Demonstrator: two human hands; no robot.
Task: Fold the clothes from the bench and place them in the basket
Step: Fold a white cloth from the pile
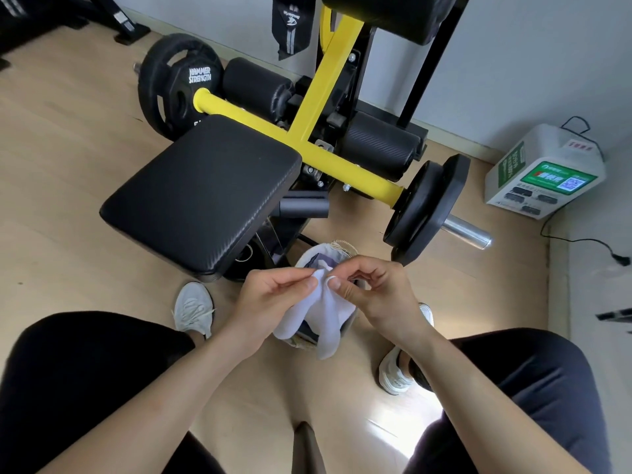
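Observation:
A pair of white socks (313, 314) hangs between my hands, directly above the basket (337, 249) on the floor between my feet. My left hand (270, 299) pinches the top edge of the socks from the left. My right hand (374, 294) pinches the same edge from the right with thumb and forefinger. The basket is mostly hidden behind the socks and hands; folded dark and pale cloth shows inside it. The black padded bench seat (205, 189) lies beyond the basket with nothing on it.
A yellow-framed weight machine (325, 97) with black plates (427, 206) and roller pads stands behind the bench. A white charging box (543, 172) with a cable sits by the right wall. My knees and white shoes (193, 309) flank the basket on the wooden floor.

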